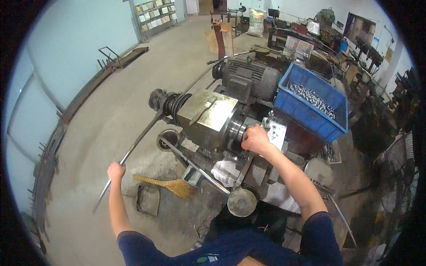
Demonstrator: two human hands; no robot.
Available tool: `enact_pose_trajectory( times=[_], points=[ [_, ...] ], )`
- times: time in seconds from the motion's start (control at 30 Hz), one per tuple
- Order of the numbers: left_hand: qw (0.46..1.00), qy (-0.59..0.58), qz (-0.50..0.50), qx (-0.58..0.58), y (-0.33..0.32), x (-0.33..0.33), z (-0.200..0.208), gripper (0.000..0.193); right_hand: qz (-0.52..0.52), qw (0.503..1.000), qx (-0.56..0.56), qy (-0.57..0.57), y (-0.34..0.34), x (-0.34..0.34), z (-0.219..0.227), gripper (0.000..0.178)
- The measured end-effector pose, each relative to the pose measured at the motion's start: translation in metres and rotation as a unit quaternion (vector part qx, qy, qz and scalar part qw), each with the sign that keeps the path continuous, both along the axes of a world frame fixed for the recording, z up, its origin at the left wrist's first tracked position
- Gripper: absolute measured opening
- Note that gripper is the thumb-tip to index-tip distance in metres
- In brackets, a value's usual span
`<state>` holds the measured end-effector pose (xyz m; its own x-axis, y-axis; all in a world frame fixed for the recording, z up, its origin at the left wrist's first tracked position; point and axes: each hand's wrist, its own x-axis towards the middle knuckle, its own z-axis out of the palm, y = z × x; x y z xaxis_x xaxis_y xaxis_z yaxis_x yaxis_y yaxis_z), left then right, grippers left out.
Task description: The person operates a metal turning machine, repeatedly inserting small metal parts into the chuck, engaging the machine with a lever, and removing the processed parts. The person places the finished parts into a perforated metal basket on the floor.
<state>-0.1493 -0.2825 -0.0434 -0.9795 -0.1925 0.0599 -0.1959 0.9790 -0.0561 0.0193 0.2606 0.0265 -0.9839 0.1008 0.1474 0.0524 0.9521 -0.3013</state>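
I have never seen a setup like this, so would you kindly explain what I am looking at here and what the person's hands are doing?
This is a single picture from a wide fisheye camera worn on a person's head, looking down, so straight edges bend near the rim. The two forearms entering from the bottom are the wearer's own. In front stands an old metal workshop machine, with a boxy housing, a round spindle end, and an electric motor behind it. The left hand grips a long metal lever that runs up to the machine's left end. The right hand is closed at the spindle end; what it holds is hidden. A blue plastic crate of small shiny metal parts sits to the right. A straw broom lies on the concrete floor below.
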Motion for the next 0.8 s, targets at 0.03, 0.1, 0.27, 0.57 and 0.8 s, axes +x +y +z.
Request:
enact_pose_trajectory(
  times=[0.03, 0.1, 0.27, 0.57, 0.8],
  points=[
    [1.0, 0.007, 0.0, 0.015, 0.001, 0.0, 0.001, 0.03, 0.0, 1.0, 0.005, -0.007, -0.001, -0.001, 0.0, 0.021],
    [0.999, 0.016, 0.0, 0.043, 0.005, 0.007, 0.001, 0.031, -0.009, 1.0, 0.01, 0.003, 0.0, -0.002, -0.004, 0.021],
    [0.986, 0.029, -0.019, 0.163, 0.046, 0.092, 0.002, 0.034, 0.017, 0.999, 0.04, -0.008, -0.002, -0.001, -0.003, 0.023],
    [0.985, 0.013, -0.046, 0.167, 0.106, 0.145, 0.006, 0.038, -0.001, 0.993, 0.119, -0.006, 0.004, 0.015, 0.002, 0.025],
    [0.936, -0.156, -0.179, 0.261, 0.065, 0.1, 0.005, 0.034, -0.032, 0.98, 0.142, 0.133, 0.091, 0.08, 0.058, 0.023]
  ],
)
